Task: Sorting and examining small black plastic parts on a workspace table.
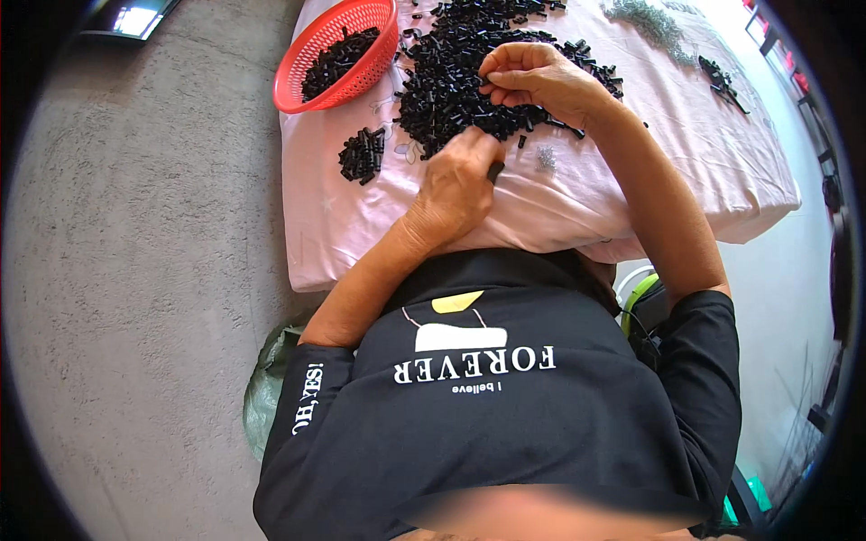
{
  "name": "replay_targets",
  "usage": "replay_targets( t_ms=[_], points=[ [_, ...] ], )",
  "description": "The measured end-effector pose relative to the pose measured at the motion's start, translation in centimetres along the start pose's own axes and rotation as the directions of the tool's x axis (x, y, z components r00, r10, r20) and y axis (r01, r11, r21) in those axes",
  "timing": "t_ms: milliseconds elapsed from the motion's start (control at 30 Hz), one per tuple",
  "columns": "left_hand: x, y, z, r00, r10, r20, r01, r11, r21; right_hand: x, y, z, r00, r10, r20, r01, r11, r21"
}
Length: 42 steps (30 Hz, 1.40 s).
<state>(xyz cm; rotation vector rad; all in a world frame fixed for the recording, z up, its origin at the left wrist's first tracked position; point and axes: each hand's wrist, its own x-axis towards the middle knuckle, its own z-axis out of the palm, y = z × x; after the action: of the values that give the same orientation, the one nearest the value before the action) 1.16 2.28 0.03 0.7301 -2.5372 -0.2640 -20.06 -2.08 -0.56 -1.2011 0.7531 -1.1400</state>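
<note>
A big heap of small black tube-shaped pieces (pixel 451 63) lies on a pink cloth (pixel 631 171) spread over a table. My right hand (pixel 539 79) rests on the heap's right side, thumb and fingers pinched on one black piece. My left hand (pixel 458 185) sits at the heap's near edge, fingers curled around a black piece that shows at its fingertips. A small separate cluster of black pieces (pixel 363 154) lies to the left of my left hand.
A red plastic basket (pixel 311 50) holding more black pieces stands on the cloth's far left corner. A small pile of tiny silver parts (pixel 547 159) lies near my hands, more silver parts (pixel 651 22) at the back. Grey floor stretches left; a green bag (pixel 266 383) lies below.
</note>
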Motion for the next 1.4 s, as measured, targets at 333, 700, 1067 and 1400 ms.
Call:
replay_targets(
  t_ms=[333, 700, 1067, 1400],
  points=[
    [2.8, -1.4, -3.2, 0.966, -0.144, -0.213, 0.126, 0.987, -0.097, -0.2, -0.2, 0.5, 0.991, 0.066, 0.118, -0.067, 0.998, 0.008],
    [3.4, -1.2, -3.2, 0.965, -0.197, -0.171, 0.18, 0.978, -0.109, -0.2, 0.0, 0.6, 0.992, 0.051, 0.112, -0.05, 0.999, -0.006],
    [3.4, -1.0, -3.0, 0.955, -0.216, -0.206, 0.18, 0.967, -0.18, -0.3, -0.2, 1.1, 0.994, 0.066, 0.085, -0.07, 0.997, 0.039],
    [2.4, -0.6, -2.7, 0.936, -0.317, -0.153, 0.266, 0.923, -0.28, -0.1, -0.2, 0.3, 0.994, 0.06, 0.087, -0.064, 0.997, 0.037]
  ],
)
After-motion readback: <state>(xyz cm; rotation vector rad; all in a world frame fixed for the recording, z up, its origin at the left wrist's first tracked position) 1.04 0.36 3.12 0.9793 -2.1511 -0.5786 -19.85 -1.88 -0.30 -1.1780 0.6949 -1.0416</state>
